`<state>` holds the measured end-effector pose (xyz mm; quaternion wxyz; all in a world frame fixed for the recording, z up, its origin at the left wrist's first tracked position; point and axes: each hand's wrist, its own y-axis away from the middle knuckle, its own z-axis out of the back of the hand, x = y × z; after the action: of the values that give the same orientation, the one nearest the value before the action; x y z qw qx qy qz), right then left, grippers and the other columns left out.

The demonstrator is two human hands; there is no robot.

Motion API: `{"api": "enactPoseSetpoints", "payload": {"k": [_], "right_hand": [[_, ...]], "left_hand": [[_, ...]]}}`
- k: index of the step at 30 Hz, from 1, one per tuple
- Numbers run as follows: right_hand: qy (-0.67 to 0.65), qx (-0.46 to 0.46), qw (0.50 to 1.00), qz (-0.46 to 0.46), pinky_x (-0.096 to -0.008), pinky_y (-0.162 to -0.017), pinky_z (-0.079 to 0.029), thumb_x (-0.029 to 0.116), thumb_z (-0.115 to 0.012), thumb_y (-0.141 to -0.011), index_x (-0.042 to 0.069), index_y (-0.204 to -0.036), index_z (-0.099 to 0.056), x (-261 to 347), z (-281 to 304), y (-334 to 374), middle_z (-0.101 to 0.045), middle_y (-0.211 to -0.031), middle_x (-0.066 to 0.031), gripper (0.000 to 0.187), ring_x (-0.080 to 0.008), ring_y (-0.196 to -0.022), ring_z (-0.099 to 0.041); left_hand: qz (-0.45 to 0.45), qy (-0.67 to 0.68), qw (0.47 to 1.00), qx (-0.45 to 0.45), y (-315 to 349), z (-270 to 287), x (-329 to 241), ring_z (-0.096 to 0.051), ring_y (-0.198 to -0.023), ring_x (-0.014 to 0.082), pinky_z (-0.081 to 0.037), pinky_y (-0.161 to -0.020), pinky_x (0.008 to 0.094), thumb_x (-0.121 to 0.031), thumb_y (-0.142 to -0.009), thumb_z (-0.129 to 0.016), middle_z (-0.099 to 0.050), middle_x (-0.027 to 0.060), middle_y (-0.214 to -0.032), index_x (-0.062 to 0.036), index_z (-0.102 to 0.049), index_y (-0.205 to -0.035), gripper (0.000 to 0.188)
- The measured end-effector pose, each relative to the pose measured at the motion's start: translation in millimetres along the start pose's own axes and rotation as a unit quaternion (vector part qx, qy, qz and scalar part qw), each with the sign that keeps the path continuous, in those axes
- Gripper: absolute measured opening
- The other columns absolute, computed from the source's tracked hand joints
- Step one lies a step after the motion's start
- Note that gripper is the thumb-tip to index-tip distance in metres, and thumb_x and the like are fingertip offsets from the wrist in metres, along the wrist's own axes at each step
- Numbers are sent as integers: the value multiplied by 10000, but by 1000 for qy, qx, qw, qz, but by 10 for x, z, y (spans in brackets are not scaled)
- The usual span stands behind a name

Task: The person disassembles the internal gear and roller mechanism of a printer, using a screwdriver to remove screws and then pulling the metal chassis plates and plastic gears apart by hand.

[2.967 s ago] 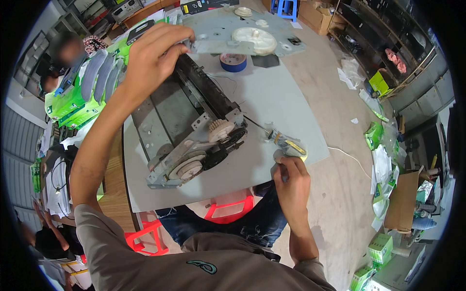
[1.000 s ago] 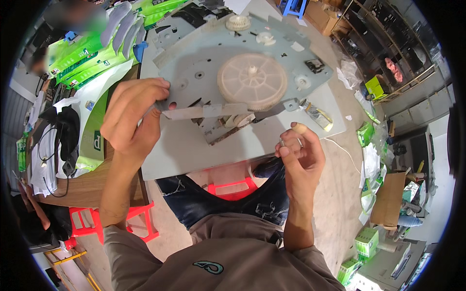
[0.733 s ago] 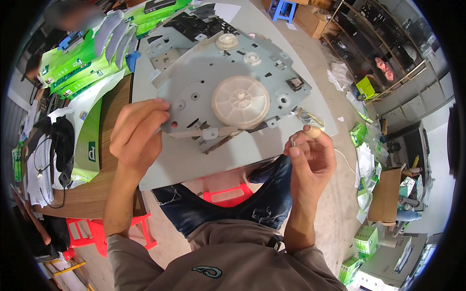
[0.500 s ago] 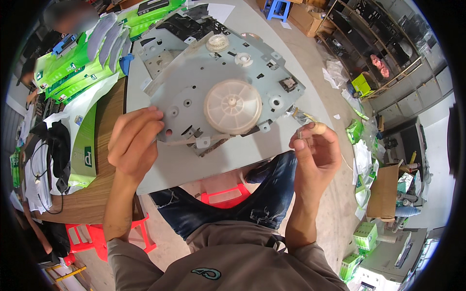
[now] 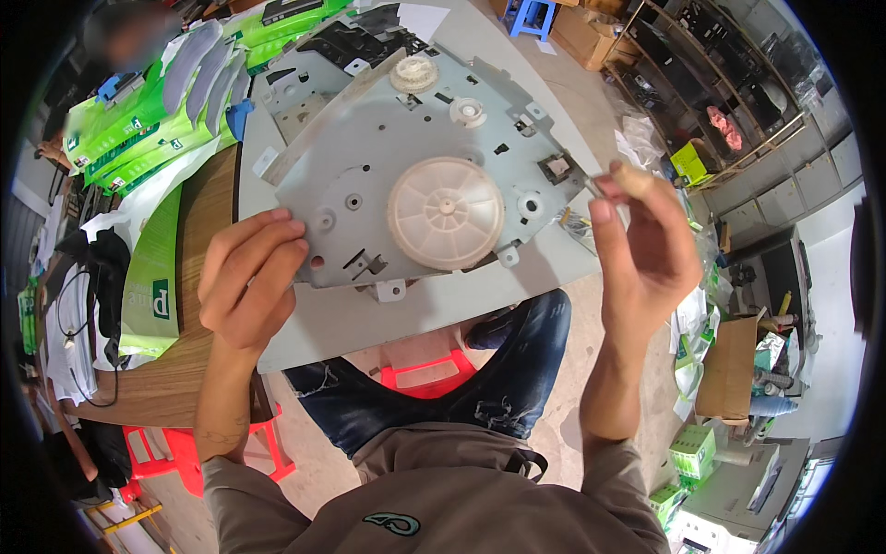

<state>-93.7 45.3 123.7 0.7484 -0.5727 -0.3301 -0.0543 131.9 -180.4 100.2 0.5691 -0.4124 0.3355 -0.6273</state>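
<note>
Cluttered workshop floor all round: cardboard boxes and small green cartons toward 4 o'clock, shelving at 2 o'clock, a blue stool (image 5: pixel 533 16) at 12. Your wooden surface (image 5: pixel 189 369) sits at 9 o'clock, carrying a grey sheet (image 5: pixel 406 309) and, at 10 o'clock, stacked green packets (image 5: pixel 138 138). On the sheet you have the grey metal chassis plate (image 5: pixel 406 166) tipped up toward you, flat face showing. Your left hand (image 5: pixel 247 288) grips its near-left edge, fingers curled over the face, thumb hidden behind. Your right hand (image 5: pixel 646 249) is closed round a slim screwdriver with a pale wooden handle (image 5: pixel 632 178), tip just at the small fitting (image 5: pixel 558 168) on the plate's 3 o'clock edge; contact is too fine to tell. Judged from this: the large cream gear (image 5: pixel 446 212) remains seated at centre, the two smaller white gears (image 5: pixel 413 74) at 12 o'clock likewise, so stripping of this face looks barely begun. Several open holes show near your left fingers, whether emptied of screws you cannot tell. Black parts (image 5: pixel 360 42) lie behind the plate. Red stool (image 5: pixel 425 374) under your knees.
</note>
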Motion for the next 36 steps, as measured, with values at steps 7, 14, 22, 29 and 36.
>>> {"api": "enactPoseSetpoints", "payload": {"k": [7, 14, 22, 29, 36], "right_hand": [[11, 102, 994, 31, -289, -794, -489, -64, -690, -863, -32, -1117, -670, -79, -64, -297, -715, -1027, -121, 257, -174, -893, -659], [108, 146, 976, 118, -315, -780, -474, -36, -704, -830, 1, -1055, -696, -121, -35, -338, -727, -864, -85, 227, -201, -794, -638], [129, 117, 974, 145, -328, -779, -462, -48, -712, -803, 4, -1007, -708, -31, -57, -320, -725, -855, -80, 210, -230, -783, -596], [180, 128, 965, 143, -334, -770, -469, -64, -725, -778, 4, -938, -709, 25, -48, -324, -726, -881, -83, 174, -243, -795, -591], [208, 143, 954, 163, -329, -745, -485, -95, -736, -749, 9, -926, -712, 39, -86, -325, -719, -863, -88, 207, -250, -806, -606]], "left_hand": [[21, 28, 999, -6, -37, 23, -14, -686, -812, 317, -582, -677, 346, 114, -590, -691, -695, 148, -878, 41, -678, -851, 272], [28, 38, 999, 5, -40, 60, -9, -681, -800, 313, -576, -665, 342, 112, -585, -689, -692, 138, -876, 33, -680, -873, 298], [24, 29, 999, 20, -35, 86, -19, -683, -807, 302, -570, -650, 333, 78, -569, -730, -692, 126, -873, 16, -689, -880, 320], [5, 18, 1000, 15, -23, 87, -17, -686, -819, 286, -569, -633, 319, 17, -574, -791, -691, 118, -881, 5, -695, -878, 319], [-19, -3, 1000, 19, -20, 106, -22, -682, -834, 277, -566, -616, 300, -19, -589, -801, -689, 125, -889, -4, -702, -867, 296]]}}
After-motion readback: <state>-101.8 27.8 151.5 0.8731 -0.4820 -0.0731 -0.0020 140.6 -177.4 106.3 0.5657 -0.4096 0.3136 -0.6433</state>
